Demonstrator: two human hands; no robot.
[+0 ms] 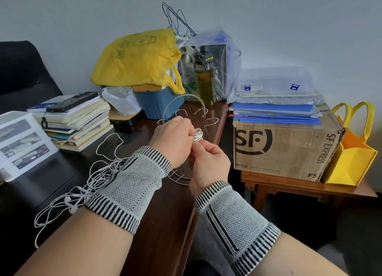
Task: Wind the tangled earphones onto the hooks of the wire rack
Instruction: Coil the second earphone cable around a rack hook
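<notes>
- A dark, glossy wooden desk [169, 213] stands against a plain pale wall [289, 17]; its right edge drops to open floor, with a low wooden side table [289, 183] just beyond.
- The wire rack [203, 118], thin shiny metal with curved hooks and a ribbed arched handle, stands near that right edge.
- The left hand [172, 139] pinches a small coil of white earphones [82, 195] cord at a hook; its fingers are pressed together on the cord.
- The right hand [209, 162] meets it from below, fingers curled shut on the same coil.
- The rest of the cord lies in loose tangled loops on the desk, beside the left forearm.
- Stacked books [78, 120], a blue tub [158, 105] and a crinkled yellow bag [136, 58] crowd the back.
- A cardboard box [287, 147] fills the side table.
</notes>
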